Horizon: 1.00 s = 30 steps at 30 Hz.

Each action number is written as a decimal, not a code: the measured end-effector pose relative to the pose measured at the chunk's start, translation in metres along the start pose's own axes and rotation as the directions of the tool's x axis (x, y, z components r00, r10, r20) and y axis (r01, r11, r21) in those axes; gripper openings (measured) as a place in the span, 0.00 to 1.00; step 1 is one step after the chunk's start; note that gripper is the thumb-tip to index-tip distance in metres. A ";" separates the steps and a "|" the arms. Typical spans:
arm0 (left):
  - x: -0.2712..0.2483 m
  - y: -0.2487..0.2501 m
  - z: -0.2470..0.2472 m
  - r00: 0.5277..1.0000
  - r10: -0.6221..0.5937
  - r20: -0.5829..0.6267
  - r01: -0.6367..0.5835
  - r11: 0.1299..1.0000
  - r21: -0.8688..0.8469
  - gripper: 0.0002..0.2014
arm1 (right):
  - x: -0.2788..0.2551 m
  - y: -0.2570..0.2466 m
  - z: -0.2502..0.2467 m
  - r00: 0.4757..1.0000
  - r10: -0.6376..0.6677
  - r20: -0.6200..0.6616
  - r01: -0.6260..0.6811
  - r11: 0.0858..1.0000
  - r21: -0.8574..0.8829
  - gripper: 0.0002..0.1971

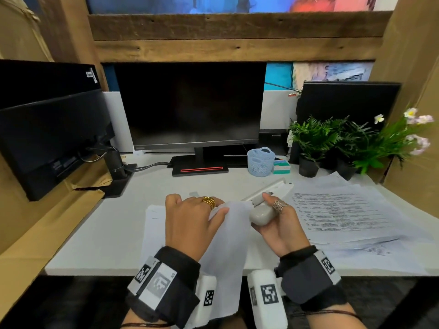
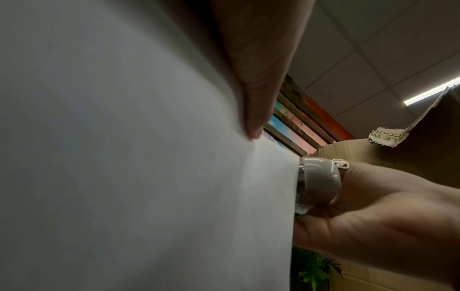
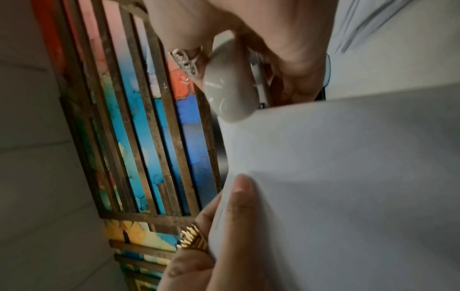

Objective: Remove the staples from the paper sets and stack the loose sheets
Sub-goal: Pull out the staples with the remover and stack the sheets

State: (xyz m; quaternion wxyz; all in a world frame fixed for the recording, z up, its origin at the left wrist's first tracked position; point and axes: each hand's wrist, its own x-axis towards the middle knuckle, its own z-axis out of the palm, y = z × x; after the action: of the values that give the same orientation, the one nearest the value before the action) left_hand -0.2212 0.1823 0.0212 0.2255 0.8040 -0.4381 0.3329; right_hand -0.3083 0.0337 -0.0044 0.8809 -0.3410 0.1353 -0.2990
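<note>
A white paper set (image 1: 228, 245) is lifted above the desk's front edge, and my left hand (image 1: 217, 212) pinches it near its top corner. My right hand (image 1: 269, 211) grips a grey staple remover (image 1: 261, 216) set against that top right corner. In the left wrist view the paper set (image 2: 149, 157) fills the frame, with the staple remover (image 2: 321, 183) at its edge. From the right wrist, the staple remover (image 3: 229, 92) meets the paper set (image 3: 348, 177). The staple itself is hidden. Printed loose sheets (image 1: 337, 214) lie spread on the right. Another sheet (image 1: 154, 224) lies under my left hand.
A white stapler (image 1: 268, 188) lies just behind my right hand. Behind it are a blue basket (image 1: 260, 161) and potted plants (image 1: 316, 143). A monitor (image 1: 190, 105) stands at the back, a second one (image 1: 52, 138) at the left. Cardboard walls (image 1: 418, 91) flank the white desk (image 1: 107, 233).
</note>
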 end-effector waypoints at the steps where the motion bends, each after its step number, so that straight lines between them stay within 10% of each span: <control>1: -0.001 0.002 0.000 1.000 -0.003 0.004 0.003 1.000 -0.010 0.09 | 0.001 0.000 0.000 0.999 -0.008 -0.045 0.009 1.000 0.027 0.09; 8: -0.003 0.012 0.001 1.000 0.026 0.005 -0.026 0.999 -0.029 0.09 | 0.004 -0.001 -0.002 0.987 -0.050 -0.155 0.055 0.998 0.034 0.10; 17: 0.000 0.018 0.005 0.976 0.165 0.144 -0.161 0.986 -0.033 0.07 | 0.005 -0.002 -0.001 0.957 -0.209 -0.200 0.163 0.961 -0.223 0.45; 30: 0.002 0.022 -0.007 0.956 0.196 0.218 -0.182 0.980 -0.083 0.13 | 0.002 0.008 0.006 0.913 -0.389 -0.126 0.294 0.839 -0.457 0.22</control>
State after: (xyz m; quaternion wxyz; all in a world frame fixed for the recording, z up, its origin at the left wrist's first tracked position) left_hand -0.2415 0.1741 0.0288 0.1666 0.7835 -0.5456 0.2461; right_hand -0.3003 0.0400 -0.0061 0.6965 -0.5105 0.2284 -0.4497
